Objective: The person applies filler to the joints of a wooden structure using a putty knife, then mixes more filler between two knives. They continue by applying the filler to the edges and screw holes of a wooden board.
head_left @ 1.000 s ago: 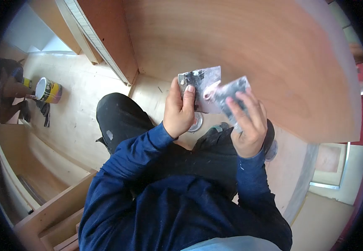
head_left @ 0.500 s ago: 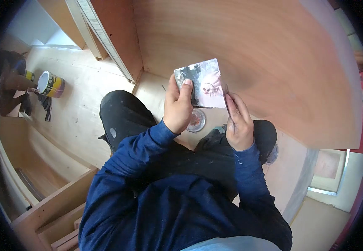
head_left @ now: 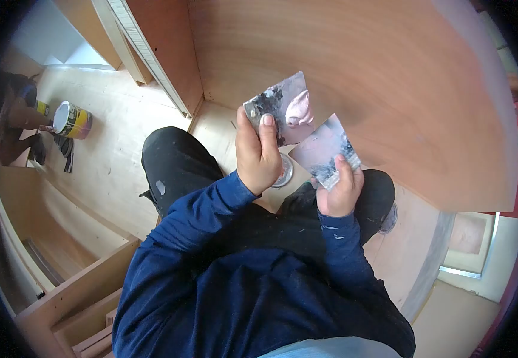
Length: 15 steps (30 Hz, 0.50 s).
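My left hand (head_left: 257, 152) is closed on a square putty spreader (head_left: 278, 101), thumb on its dark-smeared face. A lump of pink putty (head_left: 298, 109) sits near that spreader's right edge. My right hand (head_left: 341, 191) grips a second putty spreader (head_left: 325, 149), thinly coated in pink with dark smears near the thumb. Its face is turned up, and its upper left edge is right at the lower corner of the first one in this view. Below them on the floor is a round lid-like disc (head_left: 284, 170), partly hidden by my hand and the second spreader.
A large curved wooden panel (head_left: 354, 71) rises in front of me. At the left, a yellow-labelled bucket (head_left: 73, 120) stands on the pale floor (head_left: 116, 155) near another person (head_left: 17, 119). Wooden framing (head_left: 80, 286) lies low on my left. My bent knees (head_left: 178, 161) flank the disc.
The right spreader has turned from edge-on to face up and moved slightly down, away from the left one. The left spreader has tilted, and its pink putty is now a smoother, gathered lump.
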Available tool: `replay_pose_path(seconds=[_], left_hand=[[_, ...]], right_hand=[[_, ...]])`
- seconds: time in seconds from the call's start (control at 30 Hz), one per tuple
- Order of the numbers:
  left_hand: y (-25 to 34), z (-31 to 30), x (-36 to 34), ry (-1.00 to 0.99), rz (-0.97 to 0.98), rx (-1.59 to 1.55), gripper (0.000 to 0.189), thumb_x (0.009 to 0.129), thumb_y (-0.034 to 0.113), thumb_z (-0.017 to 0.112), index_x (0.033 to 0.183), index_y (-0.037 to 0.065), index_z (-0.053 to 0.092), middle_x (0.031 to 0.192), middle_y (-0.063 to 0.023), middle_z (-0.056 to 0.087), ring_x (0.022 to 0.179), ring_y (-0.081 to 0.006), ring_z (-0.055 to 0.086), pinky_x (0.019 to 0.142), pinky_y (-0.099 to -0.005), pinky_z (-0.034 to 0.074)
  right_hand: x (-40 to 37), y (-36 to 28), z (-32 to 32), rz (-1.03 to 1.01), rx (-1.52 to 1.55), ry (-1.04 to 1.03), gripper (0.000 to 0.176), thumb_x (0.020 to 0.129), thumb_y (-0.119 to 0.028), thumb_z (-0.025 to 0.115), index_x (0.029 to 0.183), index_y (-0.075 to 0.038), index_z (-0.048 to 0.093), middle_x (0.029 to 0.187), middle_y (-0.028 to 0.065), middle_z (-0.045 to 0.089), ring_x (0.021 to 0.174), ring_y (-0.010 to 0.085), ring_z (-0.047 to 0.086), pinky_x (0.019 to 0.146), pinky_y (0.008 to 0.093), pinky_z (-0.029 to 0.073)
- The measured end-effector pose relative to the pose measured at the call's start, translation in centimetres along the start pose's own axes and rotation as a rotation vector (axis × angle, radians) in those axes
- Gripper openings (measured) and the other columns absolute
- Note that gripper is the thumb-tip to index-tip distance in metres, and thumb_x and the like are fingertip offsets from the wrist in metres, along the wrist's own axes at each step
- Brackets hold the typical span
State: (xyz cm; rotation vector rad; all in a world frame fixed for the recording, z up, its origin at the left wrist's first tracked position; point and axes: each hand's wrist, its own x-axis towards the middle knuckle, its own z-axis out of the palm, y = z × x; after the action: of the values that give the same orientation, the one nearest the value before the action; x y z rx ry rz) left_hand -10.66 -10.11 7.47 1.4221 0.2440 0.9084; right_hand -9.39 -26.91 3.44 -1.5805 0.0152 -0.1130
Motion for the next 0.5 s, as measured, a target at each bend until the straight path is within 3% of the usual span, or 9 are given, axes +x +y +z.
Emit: replay_pose_path(seconds=[0.1,0.13,0.17,0.23,0.3,0.37,0.4,0.43,0.5], left_hand=[[0.3,-0.8,0.1,-0.141,0.065,0.111,0.011,0.098,0.005,0.044,0.106,-0.003,0.044,0.073,-0.0092,0.057,0.06,-0.0153,0.053,0.056,-0.0284,0.044],[0.7,-0.4,0.2,-0.111,0.188,0.223,0.01,0.097,0.004,0.045,0.102,-0.004,0.042,0.065,-0.0134,0.057,0.051,-0.0227,0.056,0.05,-0.0334,0.043],[1.1,-0.5,-0.3,-0.116,0.19,0.221,0.01,0.097,0.004,0.045,0.102,-0.004,0.042,0.065,-0.0134,0.057,0.051,-0.0227,0.056,0.05,-0.0334,0.043],[1.8,-0.7,-1.5,-0.289,-0.027,0.333,0.011,0.096,0.003,0.045,0.102,-0.004,0.04,0.062,-0.0169,0.059,0.05,-0.0305,0.059,0.047,-0.0387,0.042],[0.1,-1.0,-2.1,-0.314,0.116,0.367,0.013,0.096,0.003,0.046,0.103,-0.003,0.038,0.062,-0.0192,0.059,0.052,-0.0363,0.061,0.046,-0.0419,0.042],[-1.1,-1.2,-2.4,-0.393,0.466,0.676,0.014,0.095,0.005,0.047,0.103,-0.003,0.039,0.06,-0.0206,0.057,0.051,-0.0391,0.058,0.046,-0.042,0.042],[-0.1,-1.1,-2.0,-0.46,0.127,0.367,0.02,0.097,0.009,0.048,0.11,-0.004,0.041,0.072,-0.0178,0.062,0.063,-0.032,0.064,0.055,-0.0366,0.047],[-0.9,-0.9,-1.8,-0.465,0.136,0.358,0.02,0.097,0.009,0.048,0.11,-0.004,0.041,0.072,-0.0178,0.062,0.063,-0.032,0.064,0.055,-0.0366,0.047],[-3.2,-0.3,-1.4,-0.33,-0.358,-0.221,0.024,0.099,0.011,0.045,0.118,-0.003,0.042,0.093,-0.0118,0.064,0.084,-0.0213,0.064,0.073,-0.0299,0.05]], right_hand=[[0.4,-0.2,1.0,-0.018,-0.001,0.005,0.024,0.089,-0.014,0.054,0.111,-0.004,0.058,0.092,0.008,0.065,0.073,0.0205,0.064,0.047,0.0335,0.047],[0.7,-0.2,1.1,-0.059,-0.022,-0.019,0.023,0.089,-0.013,0.054,0.109,-0.004,0.059,0.091,0.0076,0.065,0.072,0.0202,0.064,0.047,0.0338,0.046],[0.9,-0.2,1.1,-0.06,-0.02,-0.014,0.023,0.089,-0.013,0.054,0.109,-0.004,0.059,0.091,0.0076,0.065,0.072,0.0202,0.064,0.047,0.0338,0.046],[1.7,-0.1,0.7,-0.487,-0.569,-0.034,0.022,0.089,-0.012,0.053,0.109,-0.003,0.058,0.091,0.008,0.064,0.072,0.0207,0.064,0.048,0.0345,0.046],[2.5,-0.9,0.2,-0.514,-0.565,0.014,0.023,0.09,-0.012,0.054,0.11,-0.002,0.058,0.093,0.0085,0.064,0.074,0.0214,0.064,0.049,0.0352,0.047],[3.5,-2.1,0.1,-0.544,-0.564,0.07,0.023,0.09,-0.012,0.054,0.11,-0.001,0.058,0.095,0.009,0.064,0.075,0.0221,0.064,0.05,0.036,0.048],[4.2,-2.9,0.1,-0.589,-0.414,0.129,0.024,0.09,-0.012,0.054,0.111,-0.001,0.057,0.097,0.0094,0.064,0.078,0.0227,0.065,0.052,0.0367,0.049],[4.6,-3.5,0.1,-0.634,-0.263,0.186,0.026,0.09,-0.013,0.055,0.113,-0.001,0.056,0.099,0.0098,0.064,0.081,0.0232,0.065,0.054,0.0375,0.051],[4.5,-4.0,-0.2,-0.755,-0.463,0.192,0.031,0.092,-0.015,0.055,0.12,-0.001,0.053,0.109,0.0115,0.062,0.089,0.0253,0.065,0.061,0.0402,0.055]])
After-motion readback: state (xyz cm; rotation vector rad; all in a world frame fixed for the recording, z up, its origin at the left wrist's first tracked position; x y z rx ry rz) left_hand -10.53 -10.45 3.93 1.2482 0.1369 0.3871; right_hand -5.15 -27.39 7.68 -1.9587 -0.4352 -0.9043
